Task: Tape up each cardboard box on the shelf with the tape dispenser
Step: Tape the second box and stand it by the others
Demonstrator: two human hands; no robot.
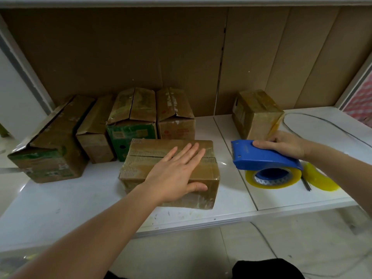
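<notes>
Four unsealed boxes (100,129) line the shelf (60,202) at my left. My left hand (177,174) lies flat, fingers straight, on the front box (141,158). My right hand (285,144) grips the blue tape dispenser (263,158), a taped box (255,113) behind.

A white shelf (231,210) carries six cardboard boxes. Four stand in a row at the back left: a large box (54,141), a narrow box (94,131), a green-printed box (131,123) and a red-printed box (175,115). A taped box (141,156) lies in front, another box (255,113) at back right. A yellow tape roll (320,180) and a thin cable (322,119) lie at right.
</notes>
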